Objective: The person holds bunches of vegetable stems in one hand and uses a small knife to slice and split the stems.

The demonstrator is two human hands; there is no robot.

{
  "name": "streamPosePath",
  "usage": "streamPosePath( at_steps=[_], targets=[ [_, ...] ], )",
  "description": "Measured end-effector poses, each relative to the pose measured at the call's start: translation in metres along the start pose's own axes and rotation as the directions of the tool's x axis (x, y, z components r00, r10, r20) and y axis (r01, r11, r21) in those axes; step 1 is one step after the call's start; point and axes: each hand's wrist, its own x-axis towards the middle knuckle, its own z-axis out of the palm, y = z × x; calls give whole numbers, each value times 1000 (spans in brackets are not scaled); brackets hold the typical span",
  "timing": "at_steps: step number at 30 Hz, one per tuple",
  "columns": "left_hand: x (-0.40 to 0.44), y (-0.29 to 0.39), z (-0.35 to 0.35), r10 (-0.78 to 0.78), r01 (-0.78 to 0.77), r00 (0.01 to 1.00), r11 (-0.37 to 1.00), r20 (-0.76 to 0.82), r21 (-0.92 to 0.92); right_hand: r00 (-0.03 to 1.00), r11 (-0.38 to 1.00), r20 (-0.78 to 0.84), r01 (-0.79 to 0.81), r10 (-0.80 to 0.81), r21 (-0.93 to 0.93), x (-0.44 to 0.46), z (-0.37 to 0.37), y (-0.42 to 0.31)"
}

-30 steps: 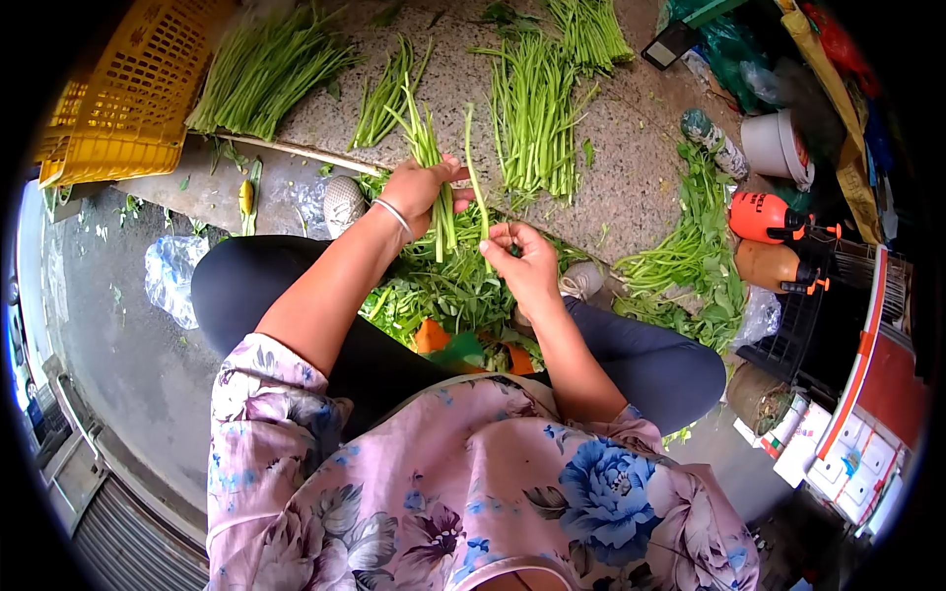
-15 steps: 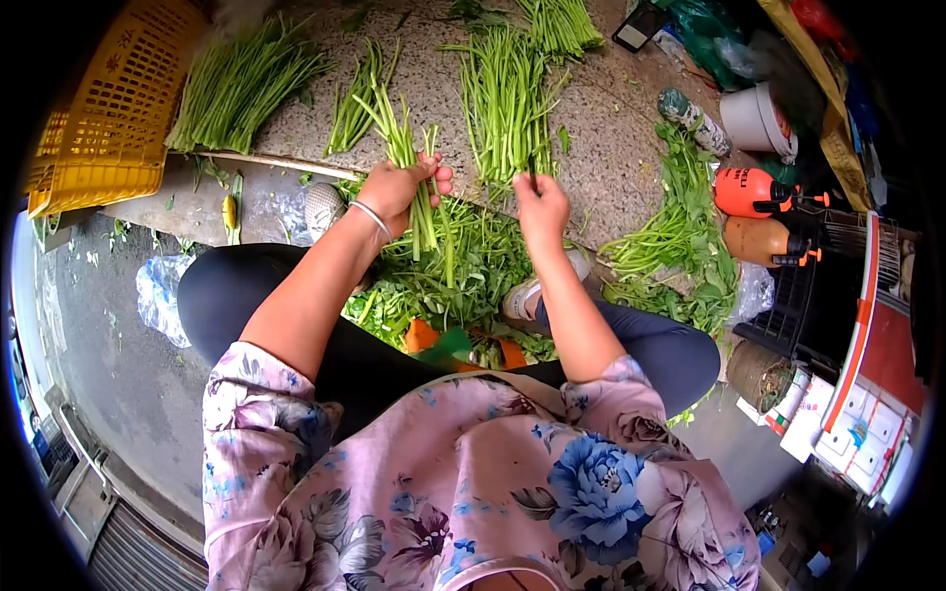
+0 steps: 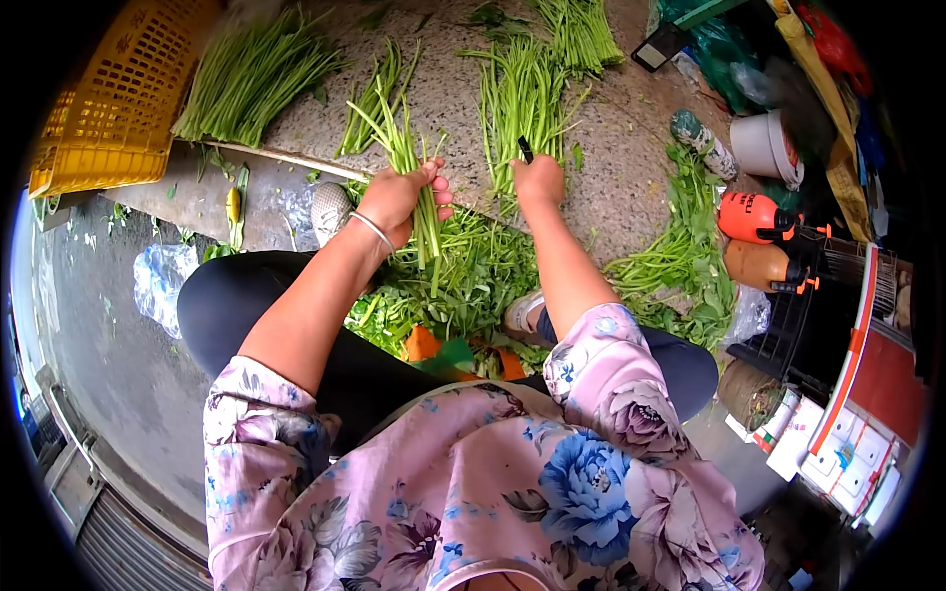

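My left hand (image 3: 402,197), with a bangle at the wrist, is closed around a small bunch of green leafy-vegetable stems (image 3: 399,143). The stems point up and away, and their lower ends hang below the fist. My right hand (image 3: 539,183) is closed on a slim black object (image 3: 525,150), whose short tip sticks out above the fingers; its kind is not clear. That hand is at the near end of a pile of cut green stems (image 3: 520,94) on the speckled stone slab (image 3: 616,148). Loose trimmed leaves (image 3: 463,266) lie below both hands, between my feet.
A yellow plastic crate (image 3: 123,94) stands at far left beside a large stem bundle (image 3: 251,79). More leafy stems (image 3: 680,236) lie on the right, near a red spray bottle (image 3: 751,217), an orange-brown one (image 3: 759,264) and a white bucket (image 3: 764,148).
My right hand has moved slightly up to the stem pile, and the black tip now shows above its fingers. My left hand still grips its bunch. The whole view has shifted slightly.
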Motion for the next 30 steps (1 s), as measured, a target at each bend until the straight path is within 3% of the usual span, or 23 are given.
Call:
streamPosePath(
  at_steps=[2,7,22,24,25,26,28,30],
  targets=[
    [0,0,-2,-8,8,999,1000,39,-7,1000,1000,-13,-12,13,17,0,-2,-2],
    [-1,-2,-2,-10,10,999,1000,41,-9,991,997,135,9,1,-71,3,-9,-3],
    [-3,1,-5,12,-13,1000,1000,10,20,997,998,52,-62,63,-31,7,1,10],
    [-3,1,-3,17,-17,1000,1000,1,24,991,965,127,4,-39,261,9,-3,18],
    [-3,0,-3,22,-22,1000,1000,18,18,989,882,140,-25,-46,470,6,-3,20],
    [-4,-1,-4,17,-17,1000,1000,18,15,989,885,142,-28,-44,465,2,-4,25],
    [-4,-1,-3,26,-30,998,997,61,69,949,625,305,-190,-81,757,-22,-21,25],
    [-2,-3,-2,24,-28,998,997,59,74,930,572,346,-215,-128,791,-58,-37,22]
  ],
)
